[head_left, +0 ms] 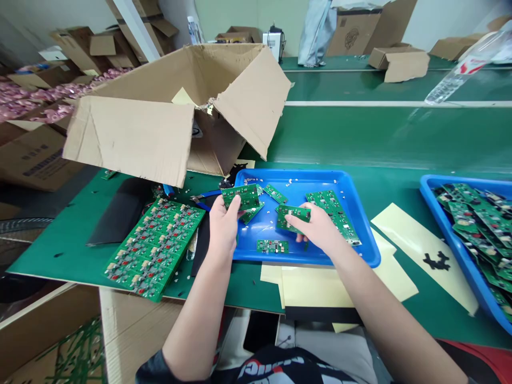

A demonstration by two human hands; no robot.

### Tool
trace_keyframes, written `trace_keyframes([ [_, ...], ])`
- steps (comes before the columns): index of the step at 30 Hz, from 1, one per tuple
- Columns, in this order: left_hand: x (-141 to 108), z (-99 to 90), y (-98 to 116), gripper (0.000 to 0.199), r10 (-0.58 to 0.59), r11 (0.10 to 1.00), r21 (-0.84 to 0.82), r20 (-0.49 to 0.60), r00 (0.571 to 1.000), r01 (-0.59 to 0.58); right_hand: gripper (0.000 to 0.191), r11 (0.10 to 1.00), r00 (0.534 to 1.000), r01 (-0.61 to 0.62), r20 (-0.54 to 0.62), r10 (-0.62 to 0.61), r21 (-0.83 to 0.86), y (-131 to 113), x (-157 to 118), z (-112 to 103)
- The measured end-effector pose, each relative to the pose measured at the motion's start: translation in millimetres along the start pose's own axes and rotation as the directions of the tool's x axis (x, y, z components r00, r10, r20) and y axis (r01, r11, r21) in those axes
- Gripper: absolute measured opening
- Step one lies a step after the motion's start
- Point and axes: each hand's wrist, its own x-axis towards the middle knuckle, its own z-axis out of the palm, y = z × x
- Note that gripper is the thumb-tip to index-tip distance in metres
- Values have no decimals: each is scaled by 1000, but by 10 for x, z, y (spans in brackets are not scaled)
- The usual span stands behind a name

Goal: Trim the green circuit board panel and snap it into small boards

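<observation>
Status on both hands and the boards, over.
Left hand holding green board. Right hand holding second board, above blue tray. Blue-handled tool near left hand, possible snag.

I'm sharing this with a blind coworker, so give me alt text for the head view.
A person's left hand holds a green circuit board and the right hand another board, above a blue tray with more boards. A larger panel of boards lies to the left, an open cardboard box stands behind, and a second blue tray of boards sits at right.

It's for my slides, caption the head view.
Left hand and right hand hold separate green circuit boards at a blue tray.
</observation>
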Motion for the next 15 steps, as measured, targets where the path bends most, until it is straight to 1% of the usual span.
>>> trace_keyframes([
  [1, -12, 4, 11, 35, -92, 984, -152, 23, 995, 95, 45, 988, 999, 12, -40, -18, -153, 4, -6, -41],
  [2, -37, 17, 26, 36, -171, 948, -260, 62, 983, 181, 44, 953, 992, 36, -107, -71, -300, 4, -16, -77],
  [3, -75, 37, 43, 37, -235, 908, -333, 102, 967, 256, 44, 904, 971, 53, -190, -146, -424, 1, -32, -103],
  [4, -124, 64, 59, 38, -287, 869, -378, 143, 947, 320, 45, 857, 934, 63, -273, -231, -511, -7, -52, -120],
  [5, -181, 94, 74, 40, -326, 832, -411, 182, 928, 373, 47, 825, 886, 77, -341, -314, -559, -19, -76, -126],
  [6, -243, 127, 85, 40, -353, 800, -435, 217, 910, 414, 48, 817, 841, 116, -382, -383, -565, -35, -101, -120],
  [7, -306, 160, 92, 39, -368, 776, -449, 247, 896, 443, 48, 832, 819, 187, -384, -426, -522, -53, -127, -102],
  [8, -368, 190, 93, 38, -377, 760, -454, 273, 885, 464, 47, 859, 823, 288, -349, -447, -423, -70, -150, -73],
  [9, -423, 216, 90, 39, -380, 750, -456, 298, 876, 480, 44, 881, 843, 382, -286, -456, -280, -84, -169, -34],
  [10, -470, 235, 83, 42, -377, 745, -454, 318, 870, 489, 42, 891, 867, 435, -207, -453, -130, -93, -183, 11],
  [11, -505, 243, 73, 45, -371, 751, -441, 334, 867, 491, 42, 898, 889, 440, -141, -436, -6, -95, -191, 60],
  [12, -526, 240, 61, 46, -358, 779, -404, 341, 869, 479, 43, 905, 907, 418, -100, -410, 76, -91, -195, 107],
  [13, -533, 226, 50, 44, -331, 835, -330, 340, 881, 441, 43, 912, 921, 388, -84, -380, 134, -81, -194, 148],
  [14, -527, 200, 41, 39, -283, 908, -210, 331, 900, 362, 43, 913, 931, 365, -86, -355, 182, -69, -191, 181],
  [15, -511, 166, 36, 34, -221, 968, -45, 323, 920, 249, 41, 914, 939, 343, -87, -331, 220, -57, -186, 205],
])
